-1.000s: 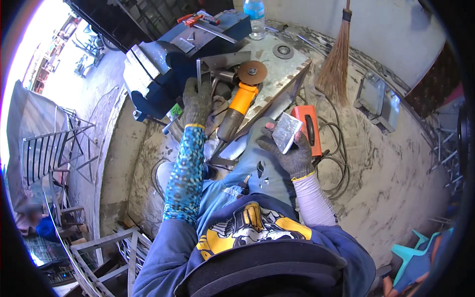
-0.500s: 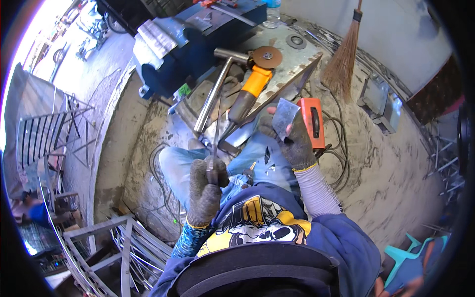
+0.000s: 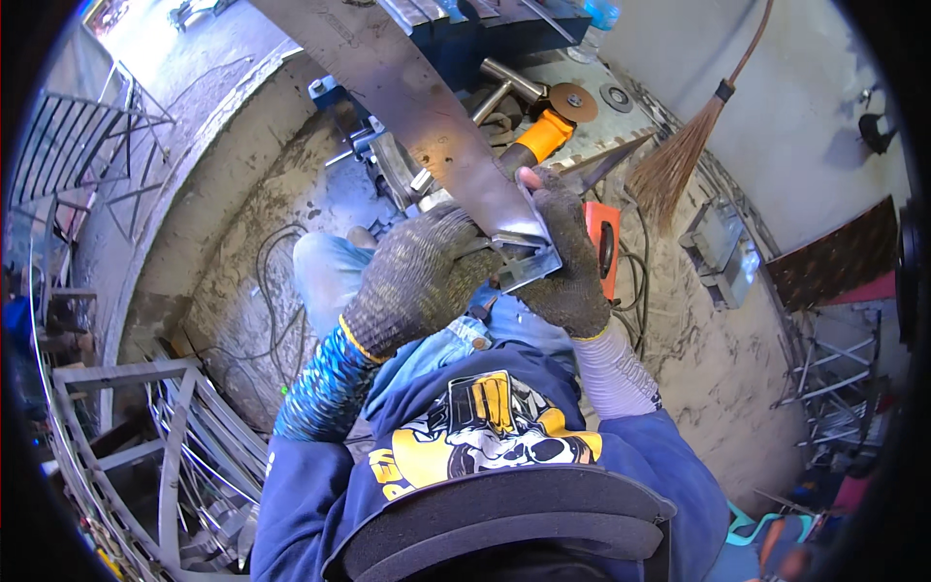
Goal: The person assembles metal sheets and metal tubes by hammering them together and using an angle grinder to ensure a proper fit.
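My left hand (image 3: 417,276), in a dark knit glove, is closed around the lower end of a steel square (image 3: 412,121). Its broad blade points up and to the left, toward the bench. Against the square's lower end, my gloved right hand (image 3: 574,262) grips a small metal plate (image 3: 536,221), now tilted nearly edge-on. Both hands meet above my lap, and the exact contact between plate and square is partly hidden by the gloves. Beyond them lies an orange angle grinder (image 3: 545,136) with a brown disc (image 3: 573,102).
A blue bench vise (image 3: 456,48) stands at the back, near a T-shaped metal bar (image 3: 509,85). An orange-red case (image 3: 603,247) with cables is right of my hand. A broom (image 3: 679,165) leans by the wall. Metal frames (image 3: 126,373) crowd the lower left.
My left hand has brought the square up and right, turning its blade from edge-on to broadside. My right hand has drawn the plate in against it, tilting it. The view has shifted slightly.
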